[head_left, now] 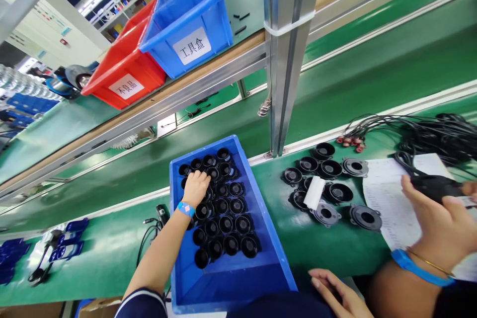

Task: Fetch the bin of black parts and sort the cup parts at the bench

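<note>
My left hand (196, 188) reaches into a blue plastic bin (257, 179), its fingers curled down over a black cup-shaped part among the rows; the fingertips are partly hidden. Several such black cup-shaped parts (225, 225) stand close together in the bin, open side up. My right hand (339, 294) is low at the front, right of the bin, with fingers loosely bent and apart and nothing visible in them. Nearest to it on the green bench lie more black cups (338, 192), flanged black rings (366, 217) and a white roll or wrapper (315, 192).
At right, a co-worker's hand (436, 218) holds a black device (436, 187) above paper sheets (383, 189). Black cables (439, 134) lie behind. A metal post (288, 59) rises beyond the bin. Red (126, 64) and blue (190, 20) boxes stand on the shelf.
</note>
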A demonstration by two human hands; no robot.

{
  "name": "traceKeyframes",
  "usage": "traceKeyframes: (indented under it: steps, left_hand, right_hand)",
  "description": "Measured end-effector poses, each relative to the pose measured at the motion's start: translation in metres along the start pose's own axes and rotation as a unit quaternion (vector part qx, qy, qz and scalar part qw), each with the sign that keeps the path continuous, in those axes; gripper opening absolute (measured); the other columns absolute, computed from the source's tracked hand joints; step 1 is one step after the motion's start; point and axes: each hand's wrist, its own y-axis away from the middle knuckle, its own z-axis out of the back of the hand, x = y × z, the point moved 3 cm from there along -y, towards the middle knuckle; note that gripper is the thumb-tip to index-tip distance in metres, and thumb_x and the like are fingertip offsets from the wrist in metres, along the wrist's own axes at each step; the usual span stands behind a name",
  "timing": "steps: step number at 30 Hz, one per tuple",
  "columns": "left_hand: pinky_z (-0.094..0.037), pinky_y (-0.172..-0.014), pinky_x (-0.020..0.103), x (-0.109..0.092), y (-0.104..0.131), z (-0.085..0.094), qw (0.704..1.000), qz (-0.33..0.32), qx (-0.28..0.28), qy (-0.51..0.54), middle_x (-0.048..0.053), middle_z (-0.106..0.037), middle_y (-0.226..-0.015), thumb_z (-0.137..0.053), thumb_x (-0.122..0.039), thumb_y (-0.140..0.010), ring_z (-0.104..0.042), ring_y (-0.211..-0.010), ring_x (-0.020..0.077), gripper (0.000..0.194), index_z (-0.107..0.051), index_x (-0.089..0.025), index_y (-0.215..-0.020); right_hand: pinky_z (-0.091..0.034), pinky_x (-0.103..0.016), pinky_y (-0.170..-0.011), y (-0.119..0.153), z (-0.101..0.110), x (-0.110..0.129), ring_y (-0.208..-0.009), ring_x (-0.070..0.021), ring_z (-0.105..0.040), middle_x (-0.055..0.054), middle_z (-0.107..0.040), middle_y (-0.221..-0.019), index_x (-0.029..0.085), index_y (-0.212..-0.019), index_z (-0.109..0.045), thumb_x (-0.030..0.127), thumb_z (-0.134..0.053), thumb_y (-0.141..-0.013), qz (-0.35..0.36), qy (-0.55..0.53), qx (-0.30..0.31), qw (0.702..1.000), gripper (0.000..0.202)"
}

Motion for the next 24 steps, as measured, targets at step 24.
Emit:
traceKeyframes:
  steps: [24]
  left_hand:
    - [-0.049, -0.083, 0.035, -0.122, 0.057, -0.019, 0.978, 0.033, 0.091, 0.184, 0.007, -0.065, -0.094, -0.054, -0.028, -0.099, -0.058, -0.091, 0.0218, 0.025, -0.072, -0.021, -0.113]
  right_hand:
    - [-0.053, -0.034, -0.088, 0.023, 0.003, 0.019, -0.095, -0.0226, -0.066, -0.005, -0.072, -0.099, 0.024, -0.105, -0.069, 0.064, -0.054, -0.088, 0.019, -0.061, 0.003, 0.998, 0.046]
